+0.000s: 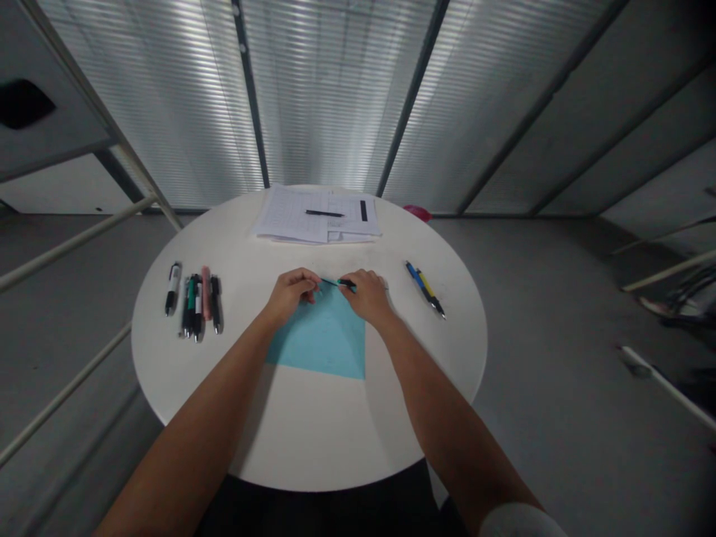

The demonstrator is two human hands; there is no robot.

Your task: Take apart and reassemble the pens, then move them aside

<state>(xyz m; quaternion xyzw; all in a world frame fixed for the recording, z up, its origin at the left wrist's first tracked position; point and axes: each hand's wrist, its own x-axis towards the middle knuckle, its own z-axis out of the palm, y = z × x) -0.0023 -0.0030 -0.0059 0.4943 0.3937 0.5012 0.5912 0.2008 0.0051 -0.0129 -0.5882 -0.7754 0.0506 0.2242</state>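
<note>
Above the far part of a light-blue sheet, my two hands are close together. My left hand is closed, its thumb and fingertips pinching one end of a thin dark pen refill. In my right hand, the fingers are wrapped round a dark pen barrel with a bit of green at its tip. The refill spans the gap between the hands; whether it still sits inside the barrel I cannot tell. My right palm hides the rest of the barrel.
The round white table carries a group of several pens at left. A blue pen and a yellow pen lie at right. At the back, a dark pen rests on stacked papers. White rails stand at left.
</note>
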